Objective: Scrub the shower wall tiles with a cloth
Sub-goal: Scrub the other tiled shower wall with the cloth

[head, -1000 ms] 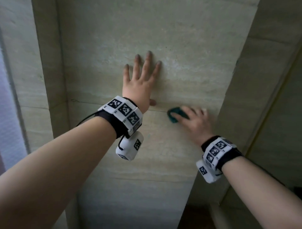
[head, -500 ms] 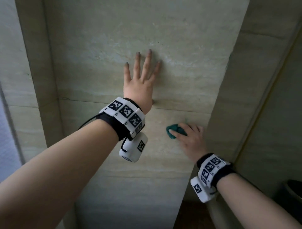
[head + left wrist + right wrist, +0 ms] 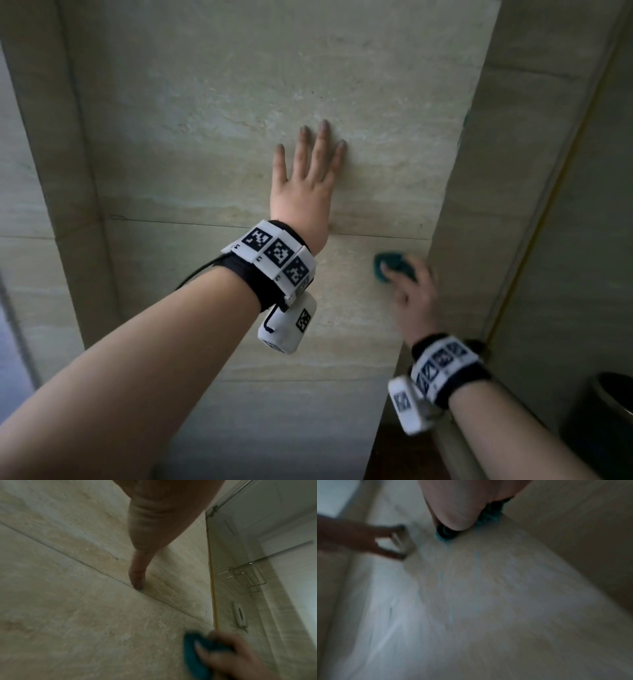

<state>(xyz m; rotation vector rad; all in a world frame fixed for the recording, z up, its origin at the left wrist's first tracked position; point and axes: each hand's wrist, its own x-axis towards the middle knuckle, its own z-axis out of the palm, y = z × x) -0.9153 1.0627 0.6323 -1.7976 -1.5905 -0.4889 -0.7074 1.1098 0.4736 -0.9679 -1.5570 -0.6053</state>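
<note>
The tiled wall (image 3: 212,113) fills your view, and your head has moved in since a second ago, so the horizontal grout line (image 3: 171,222) now sits lower in the picture and the side wall (image 3: 507,164) on your right looms larger. Against that, your left hand (image 3: 303,192) has hardly changed: it is still laid flat on the upper tile, fingers (image 3: 322,144) straight and spread, holding nothing, and I take it as your brace. The change that matters is on the other side. Your right hand (image 3: 412,301) has dropped below the grout line and drifted right toward the corner, and it is smeared with motion blur, which I read as a stroke in progress. Its fingers are curled over the bunched teal cloth (image 3: 385,270), pressing it to the lower tile just beside the side wall. The right wrist view shows faint bluish streaks (image 3: 452,582) on the tile below the cloth, probably wet residue. So the scrubbing seems to be moving down the wall, with the tile under your left palm not yet reachable.
</note>
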